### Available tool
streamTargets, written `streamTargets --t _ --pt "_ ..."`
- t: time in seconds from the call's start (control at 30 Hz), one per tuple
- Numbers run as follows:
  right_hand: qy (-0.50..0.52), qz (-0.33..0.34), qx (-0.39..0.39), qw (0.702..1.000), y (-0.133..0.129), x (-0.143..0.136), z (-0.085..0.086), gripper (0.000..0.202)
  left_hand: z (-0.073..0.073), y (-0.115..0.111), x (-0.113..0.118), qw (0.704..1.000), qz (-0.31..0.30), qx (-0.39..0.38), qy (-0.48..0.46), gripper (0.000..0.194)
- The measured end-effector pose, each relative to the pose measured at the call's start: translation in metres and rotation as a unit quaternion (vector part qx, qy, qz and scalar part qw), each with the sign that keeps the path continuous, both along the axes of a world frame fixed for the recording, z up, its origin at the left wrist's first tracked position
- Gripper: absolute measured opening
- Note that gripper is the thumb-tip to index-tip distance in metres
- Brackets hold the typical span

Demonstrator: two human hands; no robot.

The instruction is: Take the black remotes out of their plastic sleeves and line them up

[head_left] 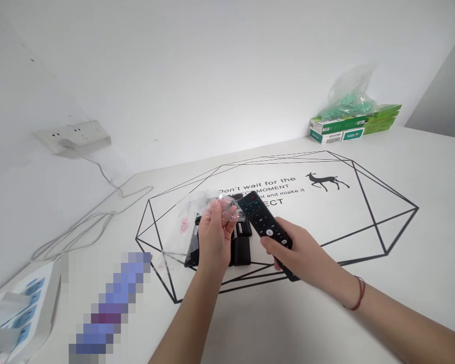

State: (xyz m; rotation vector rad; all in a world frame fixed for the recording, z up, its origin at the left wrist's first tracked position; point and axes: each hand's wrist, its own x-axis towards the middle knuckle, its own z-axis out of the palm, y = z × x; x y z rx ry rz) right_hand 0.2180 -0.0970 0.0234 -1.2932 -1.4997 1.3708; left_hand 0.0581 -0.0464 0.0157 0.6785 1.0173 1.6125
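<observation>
Head camera is showing the left hand [214, 237] pinching a clear, pink-marked plastic bag [177, 225], the right hand [293, 245] gripping a long black remote control [263, 222] over a white table [364, 303] reading "wait for the" and "MOMENT". Behind, a clear bag of green material [351, 98] is resting on barcoded green-and-white boxes [337, 130].

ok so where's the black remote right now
In the head view, the black remote is in the right hand, just right of the clear plastic bag.
</observation>
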Motion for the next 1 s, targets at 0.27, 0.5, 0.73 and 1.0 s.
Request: streamTargets --t 0.27,0.5,0.73,1.0 --pt "-0.043 0.058 -0.016 0.997 0.004 -0.002 -0.018 0.012 -0.003 -0.003 0.005 0.997 -0.024 0.034 0.062 0.026" --pt "-0.012 0.115 -0.061 0.991 0.011 0.001 -0.021 0.011 -0.010 -0.005 0.012 0.996 -0.034 0.037 0.078 0.024" --pt "-0.007 0.061 -0.075 0.995 0.009 0.001 -0.018 0.006 -0.010 -0.009 0.016 0.996 -0.067 0.017 0.063 0.022" --pt "0.118 0.015 -0.136 0.983 0.010 0.002 -0.015 0.012 -0.014 -0.011 0.018 0.987 -0.154 -0.025 0.046 0.043"
